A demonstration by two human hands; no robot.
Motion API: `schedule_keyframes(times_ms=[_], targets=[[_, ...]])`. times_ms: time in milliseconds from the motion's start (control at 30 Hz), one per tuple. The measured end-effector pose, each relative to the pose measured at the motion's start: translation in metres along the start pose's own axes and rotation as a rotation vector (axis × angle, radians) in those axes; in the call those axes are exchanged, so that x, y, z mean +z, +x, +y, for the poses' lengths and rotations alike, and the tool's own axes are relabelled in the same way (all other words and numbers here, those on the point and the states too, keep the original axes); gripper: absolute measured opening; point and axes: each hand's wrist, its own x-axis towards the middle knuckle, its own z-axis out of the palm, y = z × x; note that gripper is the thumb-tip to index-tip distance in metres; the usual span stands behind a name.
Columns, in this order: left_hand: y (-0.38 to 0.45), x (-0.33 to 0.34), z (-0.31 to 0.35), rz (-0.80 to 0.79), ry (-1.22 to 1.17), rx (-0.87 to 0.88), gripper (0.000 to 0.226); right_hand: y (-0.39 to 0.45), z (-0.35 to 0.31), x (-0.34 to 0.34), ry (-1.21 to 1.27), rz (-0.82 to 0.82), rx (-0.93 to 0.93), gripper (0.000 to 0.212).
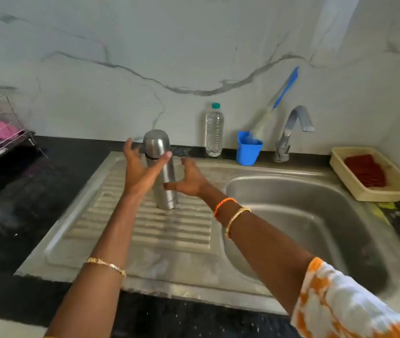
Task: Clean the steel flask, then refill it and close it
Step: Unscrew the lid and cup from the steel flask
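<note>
Fingers [130, 148] of the left hand [140, 170] are spread apart, palm just in front of the steel flask [161, 172]; whether they touch it cannot be told. The right hand [189, 179] is also spread, just beside the flask. The capped flask stands upright on the ribbed drainboard [145, 228], left of the sink basin [291, 215]. A water bottle [214, 131] and blue cup [248, 150] stand on the counter [23, 203] behind.

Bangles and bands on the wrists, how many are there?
3. A gold bangle on the left wrist; an orange band and a gold bracelet on the right. Others may hide.
</note>
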Motion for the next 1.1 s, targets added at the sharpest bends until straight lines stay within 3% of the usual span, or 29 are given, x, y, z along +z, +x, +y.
schedule_keyframes(times_ms=[100, 200, 400, 533, 667, 767, 833, 900, 1000, 1100], targets=[[0.017, 0.007, 0.004, -0.024, 0.080, 0.026, 0.087, 0.014, -0.010, 0.021, 0.191, -0.015, 0.024, 0.092], [0.022, 0.012, -0.002, 0.064, 0.152, 0.028, 0.066, 0.022, -0.010, 0.037, 0.271, 0.060, 0.026, 0.078], [0.015, 0.014, 0.006, 0.091, 0.090, 0.073, 0.057, 0.014, -0.010, 0.025, 0.203, 0.124, -0.012, 0.076], [-0.001, 0.021, 0.037, -0.122, -0.066, 0.126, 0.066, -0.022, -0.015, -0.014, 0.262, 0.222, -0.025, 0.073], [-0.037, 0.030, 0.030, -0.457, -0.241, -0.034, 0.098, -0.083, -0.003, -0.070, 0.354, 0.334, -0.001, 0.062], [-0.082, 0.062, 0.005, -0.632, -0.145, -0.099, 0.107, -0.131, 0.019, -0.099, 0.468, 0.384, 0.081, 0.058], [-0.113, 0.093, -0.002, -0.705, -0.048, -0.019, 0.096, -0.161, 0.032, -0.113, 0.536, 0.408, 0.126, 0.049], [-0.136, 0.121, 0.002, -0.645, 0.048, 0.084, 0.079, -0.185, 0.043, -0.121, 0.555, 0.423, 0.152, 0.044], [-0.157, 0.152, 0.003, -0.575, 0.099, 0.136, 0.072, -0.209, 0.059, -0.130, 0.541, 0.442, 0.168, 0.042], [-0.171, 0.173, -0.002, -0.534, 0.092, 0.145, 0.066, -0.224, 0.074, -0.146, 0.536, 0.341, 0.203, 0.047]])
